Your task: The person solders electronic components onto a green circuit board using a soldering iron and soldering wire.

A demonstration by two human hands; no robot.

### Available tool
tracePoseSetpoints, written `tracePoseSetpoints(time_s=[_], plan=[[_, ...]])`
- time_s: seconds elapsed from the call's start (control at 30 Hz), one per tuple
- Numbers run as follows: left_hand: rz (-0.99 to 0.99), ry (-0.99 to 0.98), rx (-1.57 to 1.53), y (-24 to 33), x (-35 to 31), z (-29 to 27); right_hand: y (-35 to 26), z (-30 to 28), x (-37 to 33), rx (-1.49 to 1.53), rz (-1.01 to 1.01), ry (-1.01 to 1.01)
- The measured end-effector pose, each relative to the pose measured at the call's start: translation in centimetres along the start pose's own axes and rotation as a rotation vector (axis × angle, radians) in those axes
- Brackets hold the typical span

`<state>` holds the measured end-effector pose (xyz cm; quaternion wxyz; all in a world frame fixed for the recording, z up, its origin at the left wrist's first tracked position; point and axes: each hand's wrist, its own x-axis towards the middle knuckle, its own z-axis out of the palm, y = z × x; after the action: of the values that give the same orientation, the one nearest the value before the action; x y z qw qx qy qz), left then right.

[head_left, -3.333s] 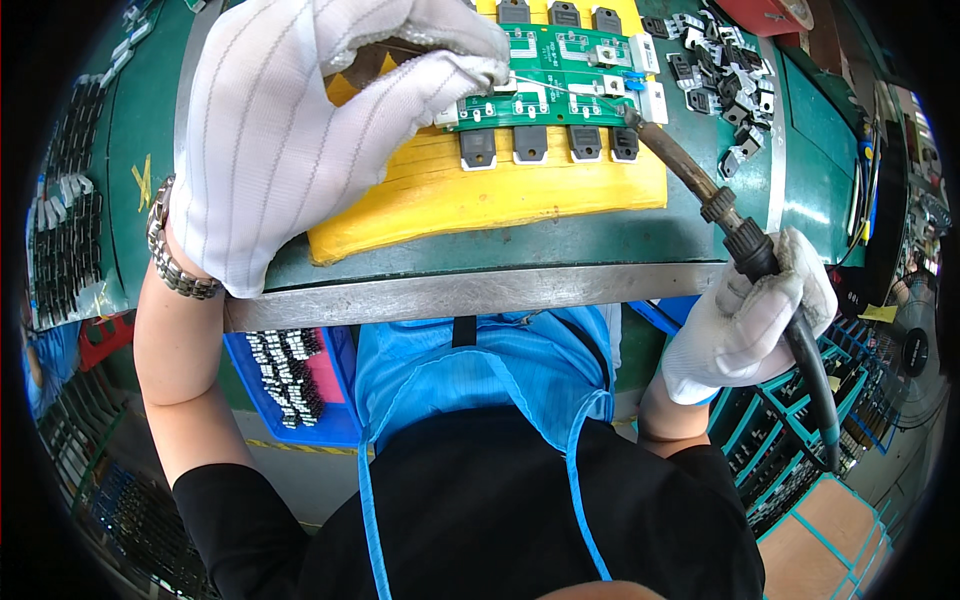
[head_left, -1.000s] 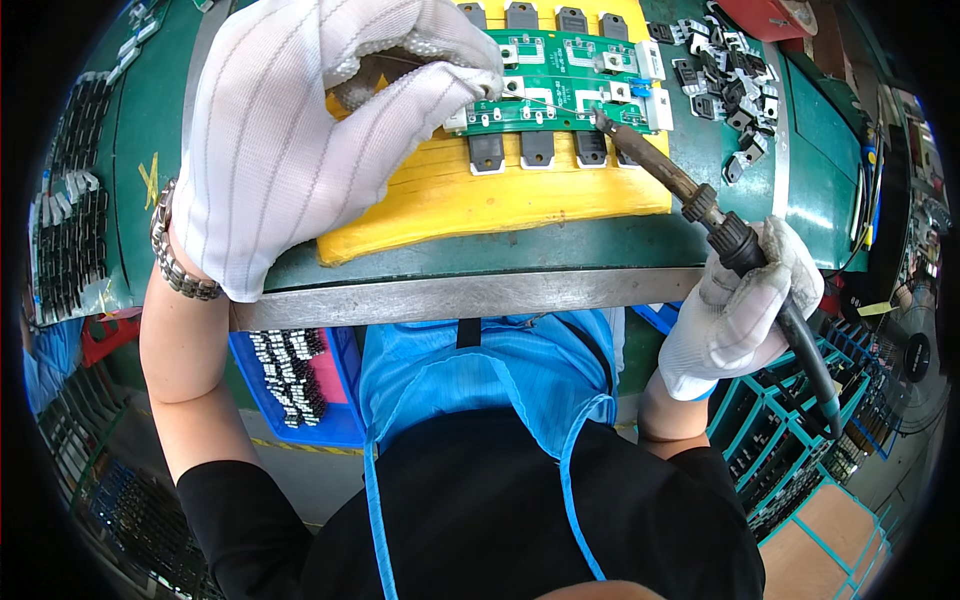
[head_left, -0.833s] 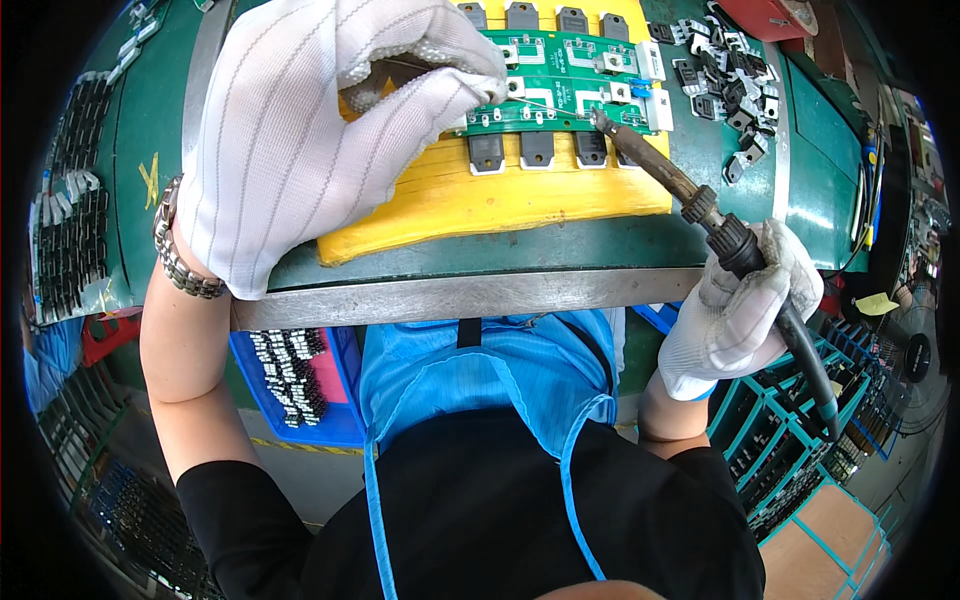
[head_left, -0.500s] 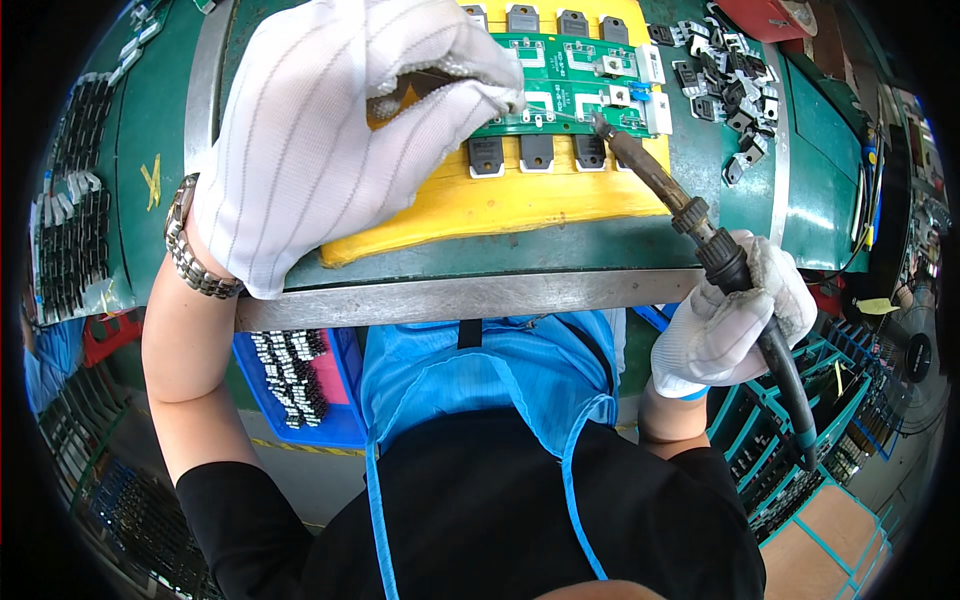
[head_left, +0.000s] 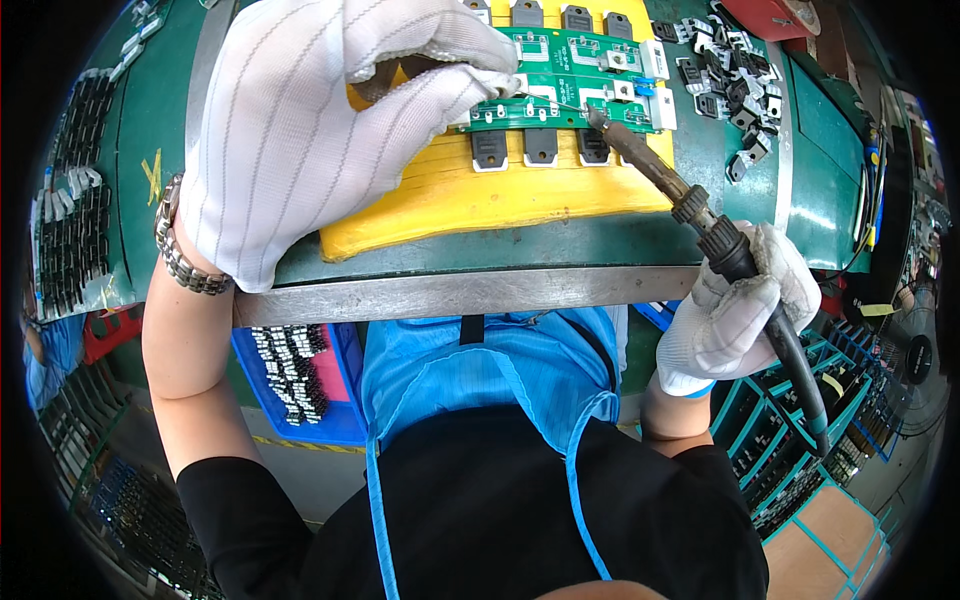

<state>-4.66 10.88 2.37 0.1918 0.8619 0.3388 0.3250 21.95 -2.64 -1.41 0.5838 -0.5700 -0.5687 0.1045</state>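
Observation:
My right hand [head_left: 745,305], in a white glove, is closed round the handle of a soldering iron [head_left: 715,230]. The iron's tip touches or nearly touches the lower right part of a green circuit board [head_left: 545,85]. My left hand [head_left: 340,120], also gloved, pinches a thin solder wire [head_left: 540,97] that stretches over the board to the tip. The board rests on a yellow block [head_left: 480,205], and black flat components [head_left: 540,147] with pale ends stick out along both of its long edges. My left hand hides the board's left end.
A pile of loose black-and-silver components [head_left: 735,90] lies right of the block. Beyond it is a red container [head_left: 770,18]. A metal strip [head_left: 470,296] edges the green bench. Below stands a blue bin [head_left: 345,415] of parts; rows of black components [head_left: 70,220] lie far left.
My left hand has drawn slightly left, and a longer stretch of wire shows. The iron's handle has shifted a little right, while its tip stays on nearly the same part of the board.

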Motion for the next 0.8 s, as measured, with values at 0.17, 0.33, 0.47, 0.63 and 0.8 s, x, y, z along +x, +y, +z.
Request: tracePoseSetpoints(time_s=[0.17,0.33,0.47,0.63,0.8], plan=[[0.106,0.063,0.169,0.4,0.0,0.7,-0.1,0.0,0.0,0.071,0.006,-0.049],[0.099,-0.096,-0.066,-1.3,-1.0,1.0,0.1,0.0,-0.1,0.068,0.037,-0.045],[0.022,0.073,0.005,0.0,-0.8,1.0,-0.2,0.0,-0.1,0.066,0.051,-0.042],[-0.035,0.352,0.036,-0.2,-0.1,1.7,0.1,0.0,-0.1,0.034,0.025,-0.028],[0.043,0.164,0.236,0.6,0.0,-0.2,-0.3,0.0,0.1,0.024,0.064,-0.002]])
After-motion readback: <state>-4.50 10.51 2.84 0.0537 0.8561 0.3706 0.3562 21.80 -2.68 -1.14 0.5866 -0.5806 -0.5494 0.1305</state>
